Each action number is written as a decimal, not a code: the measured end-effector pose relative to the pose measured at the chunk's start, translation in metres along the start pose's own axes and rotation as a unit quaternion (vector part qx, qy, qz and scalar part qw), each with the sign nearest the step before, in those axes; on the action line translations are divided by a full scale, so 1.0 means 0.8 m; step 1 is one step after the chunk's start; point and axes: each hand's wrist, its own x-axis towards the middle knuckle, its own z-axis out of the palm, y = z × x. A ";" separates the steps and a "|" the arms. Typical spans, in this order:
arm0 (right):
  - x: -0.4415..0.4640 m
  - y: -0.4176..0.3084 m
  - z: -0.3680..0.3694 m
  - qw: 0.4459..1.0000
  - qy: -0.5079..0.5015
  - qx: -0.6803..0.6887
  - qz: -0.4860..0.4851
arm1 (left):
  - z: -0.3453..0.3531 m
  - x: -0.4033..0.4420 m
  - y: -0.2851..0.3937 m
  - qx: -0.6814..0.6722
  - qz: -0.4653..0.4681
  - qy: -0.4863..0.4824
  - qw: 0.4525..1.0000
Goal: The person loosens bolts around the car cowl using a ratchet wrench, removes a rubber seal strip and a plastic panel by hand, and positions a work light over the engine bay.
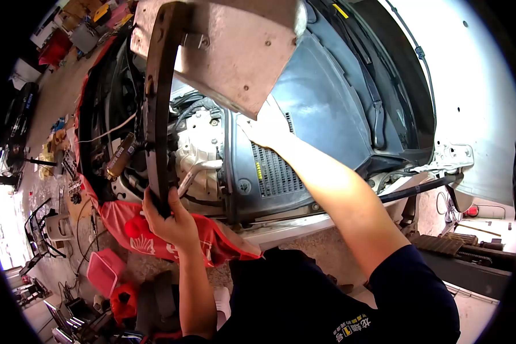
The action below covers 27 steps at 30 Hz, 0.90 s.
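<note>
My left hand (175, 221) is closed round the lower end of a long dark metal bar (157, 109). The bar stands over the front of a car's open engine bay. Beside its upper part is a large pale metal plate (235, 49) with small holes, close to the camera. My right hand (266, 126) is at the plate's lower corner, above the dark plastic cowl cover (327, 109) and its grille (275, 172). Glare washes this hand out and the plate hides part of it, so its grip does not show. Left of it lies a pale metal engine part (200, 143).
A red cover (155, 235) drapes the car's front edge. A brown cylindrical can (120, 156) lies in the bay. The raised white bonnet (481, 86) is at right. On the floor stand a pink basket (105, 272) and a white stool (59, 227); cables and parts lie about.
</note>
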 end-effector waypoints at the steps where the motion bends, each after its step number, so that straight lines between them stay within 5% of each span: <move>1: -0.007 -0.001 0.011 0.996 0.010 -0.084 0.006 | -0.009 -0.002 0.000 -0.005 -0.015 -0.007 1.000; 2: -0.011 -0.005 0.017 0.985 0.021 -0.168 0.013 | -0.015 -0.002 0.001 0.002 -0.007 -0.005 1.000; 9: -0.012 -0.026 0.009 0.994 0.025 -0.063 0.085 | -0.007 0.002 -0.007 -0.011 -0.020 -0.002 1.000; 10: -0.005 -0.011 0.024 0.985 -0.005 -0.165 0.050 | -0.003 0.008 -0.007 -0.007 -0.007 0.000 1.000; 15: 0.039 -0.002 0.047 0.982 0.036 -0.157 0.094 | -0.007 0.032 -0.001 0.001 0.005 -0.005 1.000; 19: 0.045 -0.004 0.035 0.973 -0.038 -0.195 0.117 | -0.021 0.045 0.015 -0.004 0.011 0.015 1.000; 27: 0.053 0.019 -0.016 0.991 -0.065 -0.067 0.101 | -0.018 0.081 0.009 -0.025 -0.006 0.007 1.000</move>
